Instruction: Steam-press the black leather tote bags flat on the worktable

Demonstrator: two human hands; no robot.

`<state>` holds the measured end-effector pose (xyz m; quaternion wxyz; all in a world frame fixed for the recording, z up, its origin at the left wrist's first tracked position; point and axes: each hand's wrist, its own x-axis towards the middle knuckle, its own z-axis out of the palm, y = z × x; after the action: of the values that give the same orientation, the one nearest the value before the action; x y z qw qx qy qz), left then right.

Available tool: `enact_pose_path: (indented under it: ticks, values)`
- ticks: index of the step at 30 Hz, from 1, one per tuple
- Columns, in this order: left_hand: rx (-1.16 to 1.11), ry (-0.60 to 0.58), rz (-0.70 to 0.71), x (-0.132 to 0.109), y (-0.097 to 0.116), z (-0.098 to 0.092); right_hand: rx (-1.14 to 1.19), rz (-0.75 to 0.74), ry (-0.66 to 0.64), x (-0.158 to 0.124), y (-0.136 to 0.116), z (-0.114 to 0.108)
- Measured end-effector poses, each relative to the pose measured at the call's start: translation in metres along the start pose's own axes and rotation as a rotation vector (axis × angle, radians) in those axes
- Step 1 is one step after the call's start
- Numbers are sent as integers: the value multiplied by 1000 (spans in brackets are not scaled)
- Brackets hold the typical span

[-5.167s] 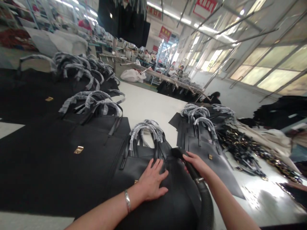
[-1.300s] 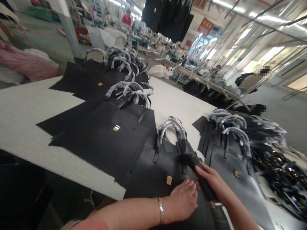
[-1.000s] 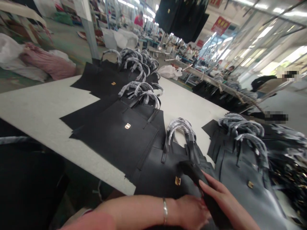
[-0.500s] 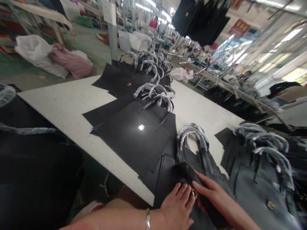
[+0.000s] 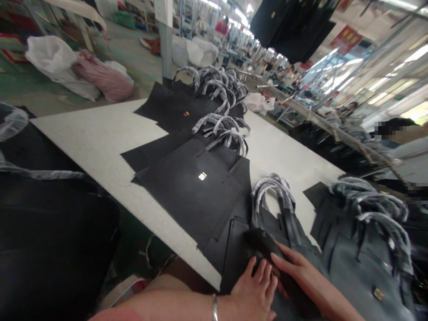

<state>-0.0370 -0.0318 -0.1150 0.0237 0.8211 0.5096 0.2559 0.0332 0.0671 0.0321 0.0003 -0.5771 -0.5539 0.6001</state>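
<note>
My right hand (image 5: 301,272) is closed around a long, dark object (image 5: 262,240) with a rounded end. What it is I cannot tell. It lies over the black handbag (image 5: 239,254) at the near edge. My left hand (image 5: 256,283) rests on this bag with its fingers stretched out, their tips against the dark object. A small gold fitting is partly hidden by the fingertips. White-wrapped handles (image 5: 274,187) stand up just beyond my hands. Another black handbag (image 5: 187,187) with a gold emblem (image 5: 202,176) lies flat to the left.
The pale tabletop (image 5: 100,133) carries more black handbags (image 5: 160,104) at its far end and a pile of bags (image 5: 354,249) at right. Dark bags (image 5: 50,232) stand at left below the table edge. A metal post (image 5: 166,49) rises beyond it. Sacks (image 5: 103,78) lie on the floor.
The view has shifted slightly, moving most things a little to the right. The dark object has turned a little in my right hand. My left hand stays beside it on the bag.
</note>
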Motion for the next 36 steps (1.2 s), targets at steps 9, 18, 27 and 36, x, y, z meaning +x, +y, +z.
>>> enact_pose_path:
  ticks: [9, 18, 27, 36]
  values:
    - [53, 7, -8, 2, 7, 19, -115, -205, 169, 8, -6, -2]
    - [-4, -59, -63, 15, 35, 61, -67, -122, -105, 14, -16, 31]
    - [-19, -11, -37, 12, 30, 58, -20, -28, -156, 7, -13, 24]
    - [-156, -102, 29, 10, 11, 23, 75, -183, 184, 18, -19, 11]
